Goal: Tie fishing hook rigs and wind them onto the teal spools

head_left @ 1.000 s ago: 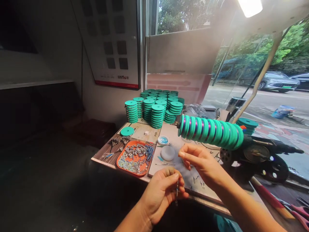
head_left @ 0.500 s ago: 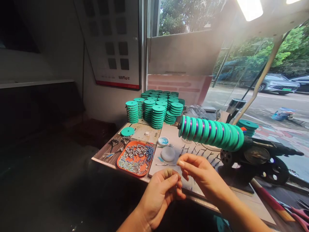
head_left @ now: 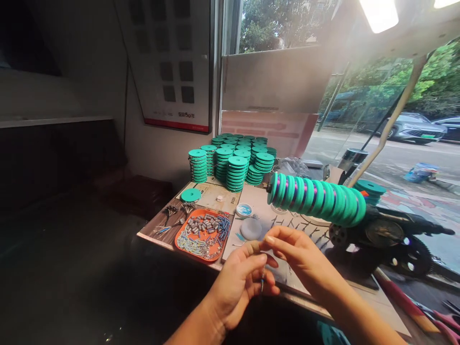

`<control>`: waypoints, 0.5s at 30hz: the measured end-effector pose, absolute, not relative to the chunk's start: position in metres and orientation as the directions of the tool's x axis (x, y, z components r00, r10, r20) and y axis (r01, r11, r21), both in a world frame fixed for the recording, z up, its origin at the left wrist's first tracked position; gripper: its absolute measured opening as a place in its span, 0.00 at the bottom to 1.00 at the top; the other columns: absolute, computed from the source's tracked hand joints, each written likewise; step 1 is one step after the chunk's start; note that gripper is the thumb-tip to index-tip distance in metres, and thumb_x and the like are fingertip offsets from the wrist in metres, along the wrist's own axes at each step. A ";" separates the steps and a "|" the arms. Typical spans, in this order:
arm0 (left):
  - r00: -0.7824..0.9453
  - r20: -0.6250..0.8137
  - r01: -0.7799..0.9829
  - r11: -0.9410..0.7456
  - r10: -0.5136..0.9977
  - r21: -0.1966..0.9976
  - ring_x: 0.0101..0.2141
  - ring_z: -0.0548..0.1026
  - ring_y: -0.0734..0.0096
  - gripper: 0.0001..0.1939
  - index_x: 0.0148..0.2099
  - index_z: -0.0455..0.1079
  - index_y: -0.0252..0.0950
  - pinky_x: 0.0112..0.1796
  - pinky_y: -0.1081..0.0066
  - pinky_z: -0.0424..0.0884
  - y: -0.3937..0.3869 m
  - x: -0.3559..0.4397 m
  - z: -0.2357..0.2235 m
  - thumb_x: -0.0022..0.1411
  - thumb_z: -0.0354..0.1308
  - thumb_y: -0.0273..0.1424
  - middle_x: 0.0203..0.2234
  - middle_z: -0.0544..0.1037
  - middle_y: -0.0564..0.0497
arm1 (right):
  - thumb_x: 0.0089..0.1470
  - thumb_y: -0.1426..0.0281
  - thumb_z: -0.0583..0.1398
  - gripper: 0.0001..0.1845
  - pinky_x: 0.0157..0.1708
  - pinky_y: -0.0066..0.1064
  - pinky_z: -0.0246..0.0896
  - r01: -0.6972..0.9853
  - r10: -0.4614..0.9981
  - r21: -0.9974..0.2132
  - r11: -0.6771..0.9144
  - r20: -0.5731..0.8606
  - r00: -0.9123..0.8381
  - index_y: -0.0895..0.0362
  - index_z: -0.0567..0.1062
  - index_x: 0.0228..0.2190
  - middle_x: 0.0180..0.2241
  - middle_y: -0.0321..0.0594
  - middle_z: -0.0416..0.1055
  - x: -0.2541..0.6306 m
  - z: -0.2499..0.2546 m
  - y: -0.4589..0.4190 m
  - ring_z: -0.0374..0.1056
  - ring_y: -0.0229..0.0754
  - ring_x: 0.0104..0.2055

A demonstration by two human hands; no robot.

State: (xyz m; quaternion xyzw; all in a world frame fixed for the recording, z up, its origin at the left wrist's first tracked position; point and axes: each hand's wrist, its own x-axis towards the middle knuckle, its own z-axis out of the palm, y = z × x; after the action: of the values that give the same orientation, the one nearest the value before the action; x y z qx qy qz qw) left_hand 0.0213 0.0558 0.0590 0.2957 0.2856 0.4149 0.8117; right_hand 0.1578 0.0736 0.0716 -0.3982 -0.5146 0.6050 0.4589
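Note:
Above the front edge of the table, my left hand [head_left: 239, 273] has its thumb and forefinger pinched together. A small thin piece of fishing tackle with a bluish lower end [head_left: 262, 281] hangs by its curled fingers. My right hand [head_left: 294, 247] is closed in a pinch, its fingertips meeting the left forefinger; whatever lies between them is too small to make out. Just beyond the hands are a round whitish lid [head_left: 250, 229] and a small tub of blue pieces [head_left: 244, 210]. To the left, an orange tray [head_left: 179, 245] holds grey cylinders, blue and pale tubes and tiny metal parts.
Stacks of green foam spools [head_left: 237, 175] stand at the back. A row of green spools wound with purple line [head_left: 316, 199] sits on a black geared winder [head_left: 384, 235] at right. Swivel-like pieces [head_left: 287, 221] lie in a row on the board. Scissors [head_left: 445, 321] lie far right.
My right fingertips have come down and left to meet my left forefinger. The left fingers have loosened slightly, and the bluish-ended tackle piece now shows below them.

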 end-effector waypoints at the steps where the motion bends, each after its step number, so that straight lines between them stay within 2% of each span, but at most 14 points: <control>1: 0.494 -0.208 -0.505 0.473 0.844 0.722 0.22 0.67 0.80 0.07 0.37 0.67 0.32 0.27 0.72 0.68 0.060 0.022 0.063 0.54 0.54 0.26 0.27 0.70 0.51 | 0.45 0.63 0.61 0.12 0.23 0.26 0.48 -0.122 0.960 -0.992 -0.040 -0.004 -0.278 0.59 0.70 0.21 0.18 0.32 0.61 0.158 0.074 0.075 0.54 0.33 0.21; 4: 0.479 -0.182 -0.507 0.440 0.859 0.741 0.23 0.68 0.79 0.07 0.33 0.69 0.31 0.29 0.72 0.67 0.073 0.025 0.073 0.55 0.54 0.30 0.24 0.70 0.50 | 0.46 0.62 0.59 0.12 0.23 0.27 0.48 -0.071 0.957 -0.997 0.019 0.039 -0.287 0.59 0.73 0.23 0.18 0.32 0.61 0.160 0.084 0.081 0.55 0.33 0.22; 7: 0.455 -0.180 -0.495 0.416 0.872 0.763 0.22 0.67 0.79 0.07 0.32 0.69 0.30 0.30 0.72 0.67 0.082 0.029 0.077 0.53 0.56 0.30 0.22 0.70 0.52 | 0.45 0.61 0.60 0.13 0.22 0.26 0.45 -0.031 0.975 -0.998 0.063 0.068 -0.210 0.60 0.74 0.25 0.19 0.33 0.62 0.161 0.090 0.085 0.53 0.33 0.21; 11: 0.469 -0.177 -0.456 0.409 0.865 0.790 0.23 0.67 0.80 0.06 0.29 0.69 0.30 0.30 0.73 0.67 0.082 0.029 0.075 0.52 0.57 0.29 0.22 0.69 0.51 | 0.44 0.62 0.61 0.12 0.21 0.26 0.47 -0.126 0.982 -0.991 0.035 0.057 -0.180 0.60 0.74 0.27 0.18 0.31 0.61 0.160 0.090 0.089 0.54 0.32 0.20; 15: 0.473 -0.205 -0.456 0.437 0.857 0.775 0.22 0.66 0.80 0.06 0.32 0.68 0.31 0.29 0.74 0.67 0.078 0.027 0.073 0.52 0.57 0.29 0.23 0.68 0.52 | 0.44 0.63 0.62 0.12 0.17 0.24 0.45 -0.205 0.978 -0.979 -0.006 0.037 -0.204 0.60 0.73 0.26 0.23 0.35 0.66 0.160 0.089 0.093 0.55 0.29 0.18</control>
State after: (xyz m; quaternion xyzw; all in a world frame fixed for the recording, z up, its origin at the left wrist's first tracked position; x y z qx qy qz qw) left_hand 0.0273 0.0781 0.0728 0.3310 0.3027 0.4145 0.7918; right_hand 0.1597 0.0928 0.0889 -0.3871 -0.4991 0.5942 0.4980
